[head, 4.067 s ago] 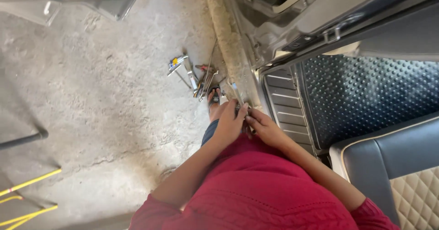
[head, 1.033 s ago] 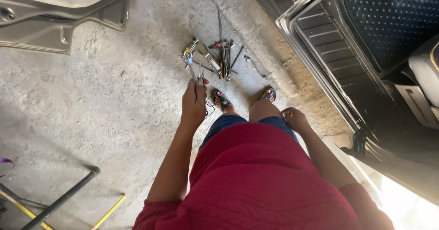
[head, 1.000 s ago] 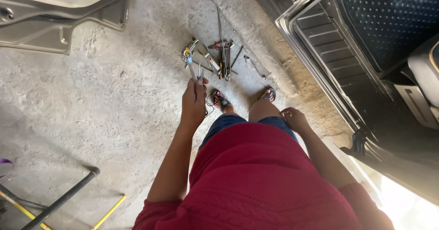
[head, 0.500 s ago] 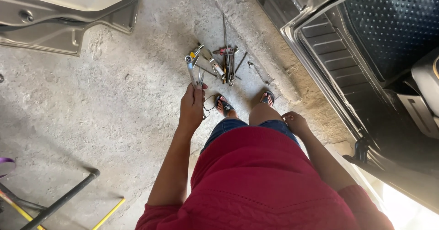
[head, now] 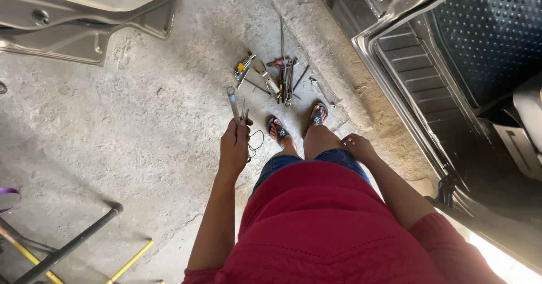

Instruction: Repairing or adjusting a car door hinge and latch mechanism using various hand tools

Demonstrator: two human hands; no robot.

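I look down at my red sweater, my legs and my sandalled feet on a concrete floor. My left hand (head: 235,143) is shut on a long metal wrench (head: 232,102) and a couple of thinner tools that stick out forward from my fist. My right hand (head: 358,147) rests against my right thigh, fingers loosely curled, holding nothing. Just beyond my feet lies a pile of hand tools (head: 276,76): wrenches, pliers and thin rods.
A vehicle's open doorway with a ribbed sill (head: 418,95) and a black studded floor mat (head: 488,33) fills the right side. A detached grey door panel (head: 84,13) lies at the top left. A black bar (head: 68,247) and yellow rods (head: 130,261) sit at the bottom left.
I have straightened up from a crouch by the sill. My left hand has lifted the wrench away from the tool pile, and my right hand has dropped to my thigh.
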